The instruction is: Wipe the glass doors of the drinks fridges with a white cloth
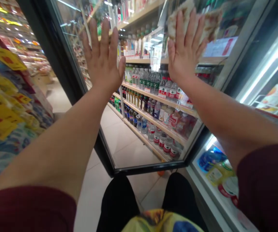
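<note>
A glass door [129, 148] with a black frame stands open in front of me. My left hand [104, 59] lies flat against its glass, fingers spread and nothing in it. Higher on the right, my right hand [186, 48] holds a whitish cloth with brownish patches [210, 25] to the glass under its outstretched fingers. The cloth sticks out past the fingertips and to the right of the hand; the palm hides part of it.
Shelves of bottled drinks [151, 79] show through or in the glass. At right is a lit cooler with packaged goods [216, 174]. Stacked bags with yellow price signs [1, 119] stand at left. Pale floor tiles [126, 148] lie below, and a yellow printed item [160, 222] is near my lap.
</note>
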`<action>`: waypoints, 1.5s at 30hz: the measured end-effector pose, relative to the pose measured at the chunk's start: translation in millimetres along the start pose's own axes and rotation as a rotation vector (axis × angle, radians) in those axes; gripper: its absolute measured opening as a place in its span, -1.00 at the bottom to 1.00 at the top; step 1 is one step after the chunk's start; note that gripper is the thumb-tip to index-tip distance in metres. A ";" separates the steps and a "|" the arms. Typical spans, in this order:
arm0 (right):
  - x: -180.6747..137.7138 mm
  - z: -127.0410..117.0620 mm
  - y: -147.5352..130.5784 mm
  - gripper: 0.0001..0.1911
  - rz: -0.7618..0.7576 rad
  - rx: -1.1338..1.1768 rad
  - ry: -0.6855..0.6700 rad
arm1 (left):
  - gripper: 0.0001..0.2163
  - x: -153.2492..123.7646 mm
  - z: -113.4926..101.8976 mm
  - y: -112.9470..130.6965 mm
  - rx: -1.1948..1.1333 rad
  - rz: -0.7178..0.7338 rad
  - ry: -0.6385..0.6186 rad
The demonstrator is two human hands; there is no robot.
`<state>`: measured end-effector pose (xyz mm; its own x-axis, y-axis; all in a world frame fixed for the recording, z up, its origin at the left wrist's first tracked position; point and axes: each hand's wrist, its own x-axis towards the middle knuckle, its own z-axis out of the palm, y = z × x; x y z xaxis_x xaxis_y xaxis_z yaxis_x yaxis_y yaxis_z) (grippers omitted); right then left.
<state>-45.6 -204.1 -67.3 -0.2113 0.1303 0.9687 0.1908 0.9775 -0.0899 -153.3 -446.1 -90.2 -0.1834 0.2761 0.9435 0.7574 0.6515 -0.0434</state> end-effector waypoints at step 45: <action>85.0 -11.9 -52.2 -0.43 0.033 0.043 -0.172 | -0.21 -2.0 -0.4 -1.6 -0.120 0.061 0.008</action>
<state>-62.1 -246.1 22.5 -0.3675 0.1856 0.9113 0.1603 0.9779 -0.1345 -153.9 -448.1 -91.8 -0.1300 0.3072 0.9427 0.8367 0.5441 -0.0620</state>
